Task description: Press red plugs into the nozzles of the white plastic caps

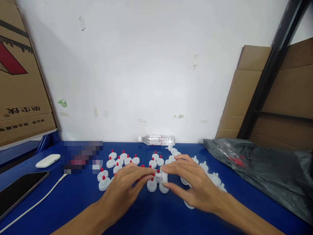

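Observation:
Near the middle of the blue table, my right hand has its thumb and fingers around a white plastic nozzle cap. Just to its left, my left hand is closed in a pinch, and what lies between its fingertips is hidden. A white cap with a red tip stands right below those fingertips. Several more red-tipped white caps stand to the left and behind. Small red tips show partly behind my left hand. White nozzle caps without red tips lie around my right hand, which partly covers them.
A clear plastic bottle lies against the wall. On the right is a grey plastic bag with a clear bag of red pieces. On the left are a phone, a white case and a white cable. Cardboard boxes flank both sides.

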### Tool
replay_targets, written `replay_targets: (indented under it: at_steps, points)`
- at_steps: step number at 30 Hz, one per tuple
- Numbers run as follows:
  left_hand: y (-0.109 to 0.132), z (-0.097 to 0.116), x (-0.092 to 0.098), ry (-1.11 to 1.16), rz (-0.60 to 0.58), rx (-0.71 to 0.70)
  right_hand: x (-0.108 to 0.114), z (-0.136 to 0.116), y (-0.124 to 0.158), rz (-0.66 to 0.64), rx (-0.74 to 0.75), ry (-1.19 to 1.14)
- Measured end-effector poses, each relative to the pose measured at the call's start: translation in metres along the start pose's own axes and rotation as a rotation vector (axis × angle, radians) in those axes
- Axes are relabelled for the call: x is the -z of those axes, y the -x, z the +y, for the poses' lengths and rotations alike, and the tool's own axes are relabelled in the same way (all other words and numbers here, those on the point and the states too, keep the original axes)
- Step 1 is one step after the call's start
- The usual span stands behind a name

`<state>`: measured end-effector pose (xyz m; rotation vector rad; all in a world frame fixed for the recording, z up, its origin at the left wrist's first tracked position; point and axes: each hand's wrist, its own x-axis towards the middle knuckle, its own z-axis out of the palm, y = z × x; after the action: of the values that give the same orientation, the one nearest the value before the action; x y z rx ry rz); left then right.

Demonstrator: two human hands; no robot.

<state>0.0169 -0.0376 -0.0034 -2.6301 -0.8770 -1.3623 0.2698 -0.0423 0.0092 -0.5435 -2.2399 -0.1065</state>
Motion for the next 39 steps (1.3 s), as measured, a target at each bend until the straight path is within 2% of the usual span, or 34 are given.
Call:
replay_targets:
  at_steps: [4, 7, 10, 15, 20, 23, 27, 29, 35, 39]
  points:
    - [0.0, -0.002, -0.001, -0.022, 0.016, -0.021, 0.001, -0.001, 0.0, 0.026, -0.01, -0.006]
    - [0.0, -0.001, -0.002, -0.051, 0.015, -0.09, 0.001, -0.002, -0.001, 0.032, 0.003, -0.005]
    - [-0.001, 0.003, -0.002, -0.028, -0.032, -0.136, 0.0, -0.005, -0.002, 0.066, 0.042, 0.014]
    - [0.002, 0.012, 0.0, 0.073, -0.164, -0.049, -0.003, -0.013, -0.002, 0.131, 0.092, 0.042]
    - [0.008, 0.012, 0.0, 0.114, -0.234, -0.013, -0.003, -0.015, -0.002, 0.099, 0.114, 0.017]
    - [0.004, 0.012, 0.0, 0.074, -0.228, -0.054, -0.001, -0.015, -0.004, 0.053, 0.127, 0.056]
    - [-0.006, 0.012, 0.001, -0.069, -0.168, -0.13, 0.001, -0.015, -0.008, -0.043, 0.062, 0.159]
    - [-0.008, 0.008, 0.001, -0.169, -0.175, -0.137, 0.002, -0.012, -0.009, -0.058, -0.013, 0.182]
    - [0.0, -0.008, 0.003, -0.391, -0.381, -0.071, 0.008, 0.01, -0.004, -0.093, -0.201, 0.183]
    - [0.004, -0.01, -0.001, -0.446, -0.444, -0.018, 0.011, 0.017, -0.001, -0.161, -0.228, 0.2]
